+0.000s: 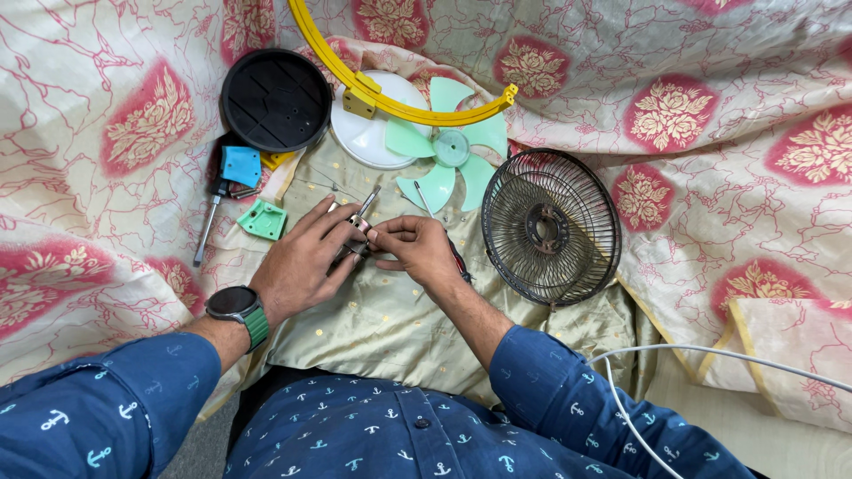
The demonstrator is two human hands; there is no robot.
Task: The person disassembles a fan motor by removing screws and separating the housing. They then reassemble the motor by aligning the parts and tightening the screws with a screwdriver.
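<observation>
My left hand [300,259] cups a small metal fan motor [355,227] with a thin shaft sticking up toward the top right. My right hand [415,249] pinches the motor's near end with thumb and fingers; a red-handled tool lies partly hidden under that hand. Both hands meet over a pale gold cloth [390,319] on my lap. Just beyond them lies a mint green fan blade [450,151], flat on the cloth.
A dark wire fan grille [550,228] lies to the right. At the back are a black round base [275,99], a white disc [373,133] and a yellow curved ring [399,98]. A blue part, green part [263,219] and screwdriver [207,232] lie left. White cable [710,353] lower right.
</observation>
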